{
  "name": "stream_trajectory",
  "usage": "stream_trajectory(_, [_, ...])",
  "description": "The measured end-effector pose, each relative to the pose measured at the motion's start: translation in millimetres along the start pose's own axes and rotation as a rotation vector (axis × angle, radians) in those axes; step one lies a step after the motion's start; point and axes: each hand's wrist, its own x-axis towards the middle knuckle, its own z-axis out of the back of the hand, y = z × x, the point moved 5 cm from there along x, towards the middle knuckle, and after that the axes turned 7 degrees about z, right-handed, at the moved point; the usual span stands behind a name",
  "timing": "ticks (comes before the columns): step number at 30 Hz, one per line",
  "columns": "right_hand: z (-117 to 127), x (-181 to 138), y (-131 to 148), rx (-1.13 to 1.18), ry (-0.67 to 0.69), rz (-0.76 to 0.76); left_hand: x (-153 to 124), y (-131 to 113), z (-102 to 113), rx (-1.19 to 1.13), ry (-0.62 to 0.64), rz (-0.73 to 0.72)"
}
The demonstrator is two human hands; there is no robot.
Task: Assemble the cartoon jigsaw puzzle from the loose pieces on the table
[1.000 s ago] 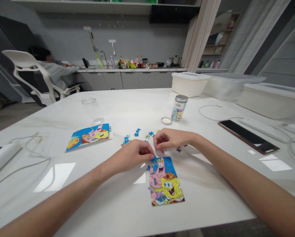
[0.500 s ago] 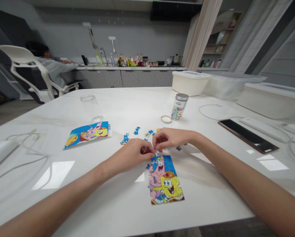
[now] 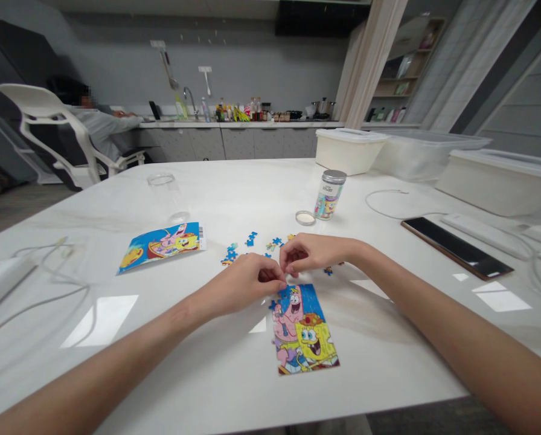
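The puzzle (image 3: pixel 304 329), partly joined, lies flat on the white tabletop (image 3: pixel 216 374) near its front edge, between the 2 forearms. It shows a pink figure and a yellow figure on blue; blue knobs jut from its left edge near the top. The left hand (image 3: pixel 249 277) is at its upper left corner, thumb and finger pinched close over the blue part; I cannot tell whether that grip has a piece in it. The right hand (image 3: pixel 313 251) is just beyond the top edge, fingers curled towards the thumb, near the left fingertips; what its grip contains, if anything, cannot be told.

Loose pieces (image 3: pixel 251 240) are scattered behind the hands, with some showing by the right wrist. To the left lies a picture sheet (image 3: pixel 166 247), with a clear jar (image 3: pixel 165 196) standing behind it. Behind the right hand, a printed can (image 3: pixel 328 196) stands upright beside a round lid (image 3: pixel 305 218). Farther right is a dark tablet (image 3: pixel 456 248).
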Motion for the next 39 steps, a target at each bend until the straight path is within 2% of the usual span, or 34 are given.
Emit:
stream_trajectory(12, [0, 0, 3, -0.017, -0.003, -0.005, -3, -7, 1, 0.238, -0.114, -0.116])
stream_trajectory(16, [0, 0, 3, -0.021, 0.0, -0.002, -8, -13, 4, 0.341, -0.141, -0.25])
stream_trajectory(22, [0, -1, 3, -0.004, 0.008, 0.003, -27, -20, 5, 0.599, 0.058, -0.473])
stream_trajectory(28, [0, -1, 2, 0.014, 0.018, 0.009, -35, -22, 5, 0.505, 0.183, -0.547])
stream_trajectory(35, [1, -2, 4, 0.01, -0.006, 0.014, -36, -24, -1, 0.474, 0.231, -0.553])
stream_trajectory(39, [8, -2, 5, 0.028, -0.119, 0.052, -37, -26, -6, 0.54, 0.219, -0.587])
